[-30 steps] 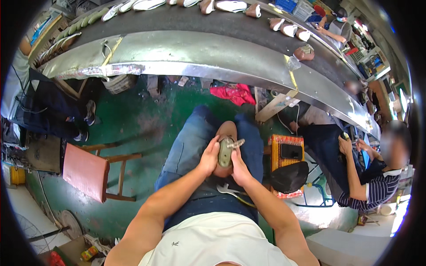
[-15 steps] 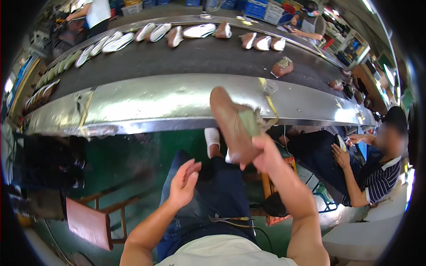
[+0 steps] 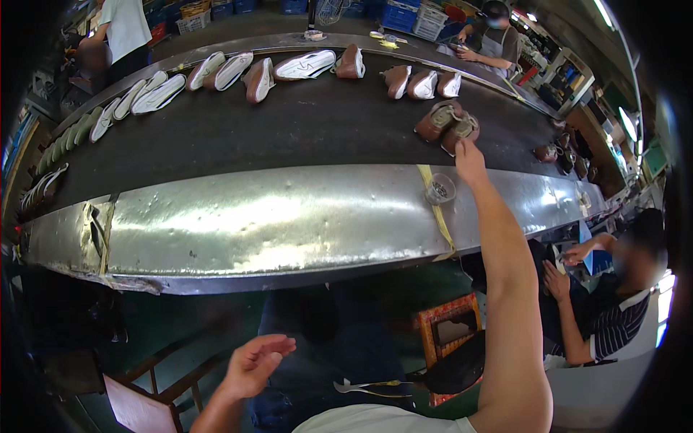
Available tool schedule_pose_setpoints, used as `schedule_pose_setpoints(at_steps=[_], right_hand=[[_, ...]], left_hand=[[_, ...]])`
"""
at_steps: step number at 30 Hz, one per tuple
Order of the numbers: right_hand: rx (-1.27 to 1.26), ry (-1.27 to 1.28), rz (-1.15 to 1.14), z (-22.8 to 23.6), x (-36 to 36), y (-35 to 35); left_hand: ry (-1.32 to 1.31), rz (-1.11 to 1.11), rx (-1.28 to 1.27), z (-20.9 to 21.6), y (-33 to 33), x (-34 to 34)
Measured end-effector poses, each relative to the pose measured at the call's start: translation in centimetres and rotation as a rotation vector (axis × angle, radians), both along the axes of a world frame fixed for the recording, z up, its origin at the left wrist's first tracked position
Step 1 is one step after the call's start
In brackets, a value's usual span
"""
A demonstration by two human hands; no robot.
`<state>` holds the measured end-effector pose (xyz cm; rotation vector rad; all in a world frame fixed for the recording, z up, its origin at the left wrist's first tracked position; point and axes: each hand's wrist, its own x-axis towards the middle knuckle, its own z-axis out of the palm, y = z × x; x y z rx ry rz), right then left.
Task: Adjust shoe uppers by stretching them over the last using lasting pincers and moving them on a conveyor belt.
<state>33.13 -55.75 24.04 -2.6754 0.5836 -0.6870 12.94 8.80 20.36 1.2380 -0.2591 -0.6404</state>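
One rounded brown shoe with a dull-green opening (image 3: 463, 132) is on the long, dark, flat surface (image 3: 310, 137), just beside a matching brown shoe (image 3: 433, 123) to its left. The right hand (image 3: 471, 162) reaches out to it, its fingers drawn together and pinching the near end. Above the dark blue trousers (image 3: 292, 397), the left hand (image 3: 253, 366) holds nothing, fingers loosely curled, thumb slightly apart. A clear plastic cup (image 3: 442, 189) stands near the right hand; metal pliers with yellowish handles (image 3: 350, 387) lie on the lap.
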Motion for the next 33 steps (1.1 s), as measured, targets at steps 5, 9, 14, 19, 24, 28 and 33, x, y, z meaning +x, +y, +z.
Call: schedule_pose_setpoints(at_steps=[5,9,14,19,24,28,33], right_hand=[[-0.205,-0.017,-0.027,-6.6,-4.0,-2.4],[-0.187,-0.017,-0.001,-5.4,-4.9,-3.4],[-0.15,-0.001,0.023,-4.7,-4.8,-3.0],[-0.124,0.039,0.012,-3.8,-5.0,-2.0],[-0.107,0.1,-0.007,-3.7,-5.2,-1.8],[-0.058,0.135,-0.059,-2.9,-5.0,-0.9],[-0.037,0.12,-0.034,-2.9,-4.0,0.0]], left_hand=[[-0.362,-0.012,0.231,6.9,-2.5,11.3],[-0.754,0.12,0.465,4.7,-10.2,26.5],[-1.153,0.385,0.797,-0.9,-19.0,45.7],[-1.252,0.467,0.869,-3.0,-25.9,57.9],[-1.185,0.714,0.955,-2.5,-30.7,68.1],[-0.775,0.681,1.087,0.0,-33.5,69.4],[-0.536,0.364,0.961,-0.2,-31.9,70.9]])
